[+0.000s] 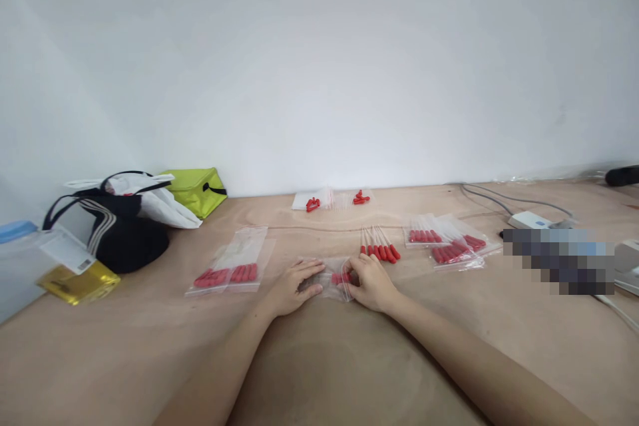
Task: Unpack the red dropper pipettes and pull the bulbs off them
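Observation:
A clear zip bag (329, 287) lies flat on the table between my two hands. My left hand (295, 287) rests on the bag's left end, fingers stretched out and thumb apart. At the right end, by the bag's edge, my right hand (373, 281) has its fingers closed around red-handled thin sticks (341, 277). These red ends show through or at the plastic; how many there are is hidden by the fingers. Just beyond my right hand, several loose red-handled sticks (383, 253) lie fanned out, with their pale shafts pointing to the wall.
Filled bags of red-handled sticks lie at the left (244, 259) and right (452, 246). Small red pieces (361, 198) sit on bags near the wall. A black bag (127, 246), a lime-green bag (192, 193) and a yellow packet (80, 283) stand left; a white box (529, 219) with cables lies right.

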`<state>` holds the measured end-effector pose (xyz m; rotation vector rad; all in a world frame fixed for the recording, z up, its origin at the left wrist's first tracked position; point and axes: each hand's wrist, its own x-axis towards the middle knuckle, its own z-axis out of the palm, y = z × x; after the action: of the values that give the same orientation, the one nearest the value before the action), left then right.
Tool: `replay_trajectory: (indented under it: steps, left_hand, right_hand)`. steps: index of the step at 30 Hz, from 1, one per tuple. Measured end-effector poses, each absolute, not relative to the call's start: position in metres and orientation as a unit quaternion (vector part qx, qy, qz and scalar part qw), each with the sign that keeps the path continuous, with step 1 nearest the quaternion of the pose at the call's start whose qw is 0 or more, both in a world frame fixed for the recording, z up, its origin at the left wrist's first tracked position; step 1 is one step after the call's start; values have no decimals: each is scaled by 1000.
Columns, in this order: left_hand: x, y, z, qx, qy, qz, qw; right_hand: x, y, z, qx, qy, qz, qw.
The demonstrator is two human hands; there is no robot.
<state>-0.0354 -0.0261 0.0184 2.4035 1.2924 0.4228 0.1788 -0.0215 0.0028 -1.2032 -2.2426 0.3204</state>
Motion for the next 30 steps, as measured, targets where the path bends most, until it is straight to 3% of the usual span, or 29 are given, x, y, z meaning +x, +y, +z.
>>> replay_trajectory:
  steps: [7,11,14,17,23,30]
  left_hand:
    - [-47,-25,21,863,446,134,195]
    - [-53,-28,26,865,456,130,163]
    - [-44,-33,24,851,482,193,76]
    - [-25,-37,18,828,500,253,24]
    - [-6,-41,5,839,524,128,72]
    - [-14,-41,12,860,494,50,118]
  right_hand:
    - [196,-22,-2,-370,-744,364,421]
    - [227,-13,8,-369,-661,413,506]
    - [257,-4,10,-402,-621,346,577]
    - [279,3,0,-469,-609,199,608]
    - [290,8,-22,-499,-707,-8,501]
    - [288,10,-30,-453,-777,-29,435]
